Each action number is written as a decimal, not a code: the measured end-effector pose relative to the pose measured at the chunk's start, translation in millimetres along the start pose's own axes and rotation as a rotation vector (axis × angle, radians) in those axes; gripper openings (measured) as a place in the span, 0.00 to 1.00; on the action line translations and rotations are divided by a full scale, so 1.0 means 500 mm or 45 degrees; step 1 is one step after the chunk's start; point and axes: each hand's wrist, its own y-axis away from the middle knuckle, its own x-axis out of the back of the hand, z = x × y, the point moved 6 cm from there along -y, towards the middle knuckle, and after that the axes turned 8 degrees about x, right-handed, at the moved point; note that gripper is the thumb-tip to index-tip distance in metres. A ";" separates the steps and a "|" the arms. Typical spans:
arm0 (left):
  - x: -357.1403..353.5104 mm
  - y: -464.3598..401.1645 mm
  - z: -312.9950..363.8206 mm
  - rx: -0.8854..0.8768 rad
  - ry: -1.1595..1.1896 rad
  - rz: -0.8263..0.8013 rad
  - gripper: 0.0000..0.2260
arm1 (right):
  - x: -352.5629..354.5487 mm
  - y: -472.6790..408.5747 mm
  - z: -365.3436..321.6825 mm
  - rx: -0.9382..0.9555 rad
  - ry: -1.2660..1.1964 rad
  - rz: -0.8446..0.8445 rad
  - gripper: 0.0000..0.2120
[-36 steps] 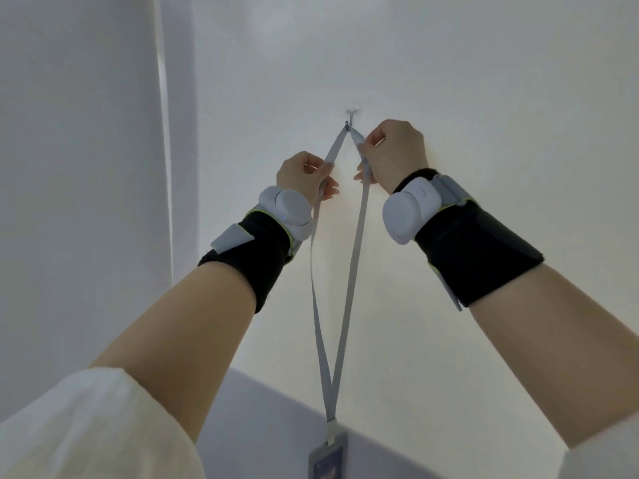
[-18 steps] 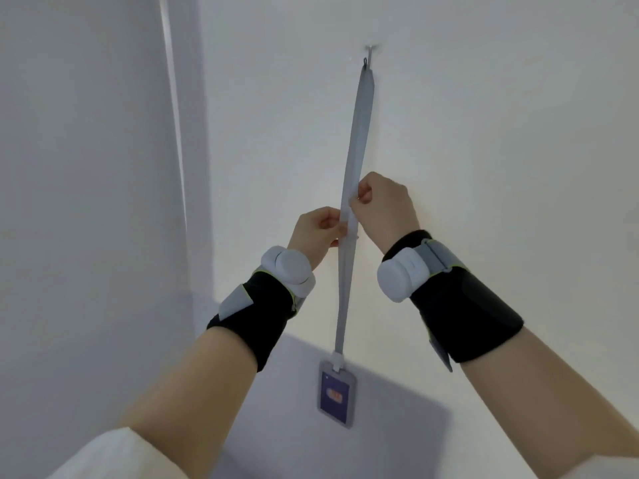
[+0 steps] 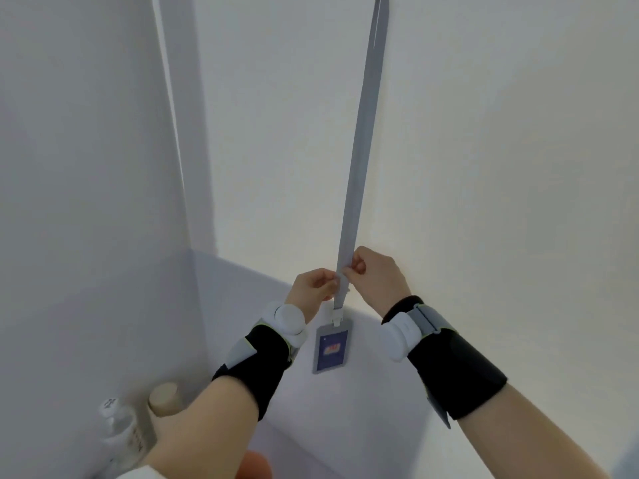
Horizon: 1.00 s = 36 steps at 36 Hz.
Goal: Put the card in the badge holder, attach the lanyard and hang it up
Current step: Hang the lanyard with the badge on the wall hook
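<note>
A grey lanyard (image 3: 363, 133) hangs straight down the white wall from the top of the view, where its hook is out of frame. At its lower end a white clip joins it to a grey badge holder (image 3: 331, 347) with a dark blue card inside. My left hand (image 3: 313, 288) and my right hand (image 3: 375, 276) both pinch the lanyard's lower part, just above the clip, one on each side. Both wrists wear black bands with white sensors.
The wall meets a side wall in a corner (image 3: 183, 202) on the left. Low at the left stand a clear bottle (image 3: 119, 433) and a beige capped container (image 3: 164, 397). An orange object (image 3: 256, 464) shows at the bottom edge.
Both hands have slid down the lanyard from near the hook to just above the clip. The strap now hangs flat and straight, and the view has tilted downward.
</note>
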 end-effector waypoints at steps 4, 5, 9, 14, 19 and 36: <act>-0.008 0.009 -0.048 0.072 -0.023 -0.017 0.09 | -0.048 0.033 0.041 -0.065 -0.019 -0.133 0.10; -0.009 0.011 -0.060 0.089 -0.019 -0.030 0.08 | -0.059 0.042 0.051 -0.083 -0.035 -0.167 0.09; -0.008 0.020 -0.093 0.131 -0.008 -0.033 0.08 | -0.090 0.076 0.083 -0.135 -0.089 -0.254 0.07; -0.006 0.024 -0.108 0.143 0.027 -0.019 0.08 | -0.114 0.104 0.108 -0.143 -0.022 -0.359 0.05; -0.009 0.034 -0.120 0.143 0.037 -0.040 0.07 | -0.112 0.115 0.117 -0.184 -0.100 -0.293 0.06; 0.022 0.038 -0.152 0.201 -0.266 -0.006 0.06 | -0.100 0.119 0.111 -0.179 -0.060 -0.230 0.05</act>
